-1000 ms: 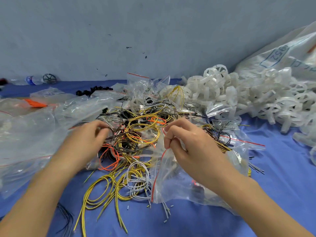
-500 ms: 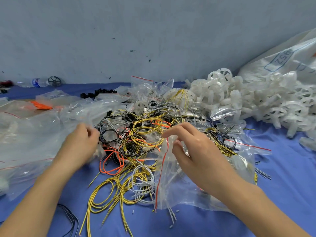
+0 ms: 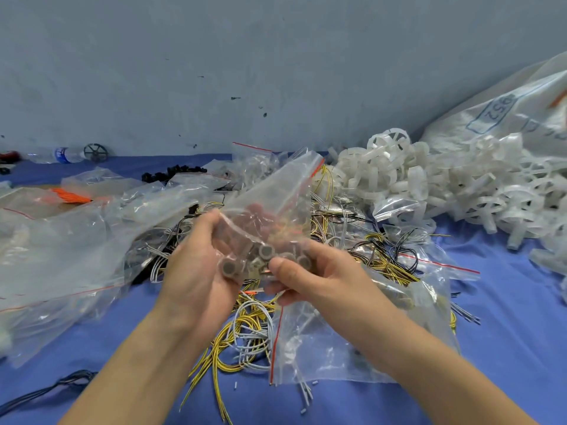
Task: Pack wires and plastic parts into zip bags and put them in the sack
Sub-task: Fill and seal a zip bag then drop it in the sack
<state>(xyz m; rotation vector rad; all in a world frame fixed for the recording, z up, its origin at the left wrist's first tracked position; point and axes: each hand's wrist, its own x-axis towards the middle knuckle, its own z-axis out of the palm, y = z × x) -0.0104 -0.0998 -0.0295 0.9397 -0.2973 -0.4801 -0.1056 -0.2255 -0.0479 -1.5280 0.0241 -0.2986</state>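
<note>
Both hands hold up one clear zip bag (image 3: 276, 204) with a red seal strip, above the pile. Several small round grey parts (image 3: 265, 253) sit in its bottom. My left hand (image 3: 199, 265) grips the bag's left side. My right hand (image 3: 316, 274) cups it from the right, thumb pressed on the lower edge. Under the hands lies a tangle of yellow, black, grey and orange wires (image 3: 245, 329). A heap of white plastic wheel parts (image 3: 429, 185) lies at the right. The white sack (image 3: 506, 115) rests against the wall at far right.
Empty and part-filled zip bags (image 3: 61, 240) cover the blue table (image 3: 506, 348) at left; another bag (image 3: 337, 348) lies under my right forearm. Black parts (image 3: 171, 174), an orange wire bundle (image 3: 70, 196), a bottle (image 3: 66, 154) and a dark wheel (image 3: 95, 153) sit at the back left.
Both hands left the wire pile and the flat bag's seal. They have come together and lifted a zip bag holding small round parts above the pile.
</note>
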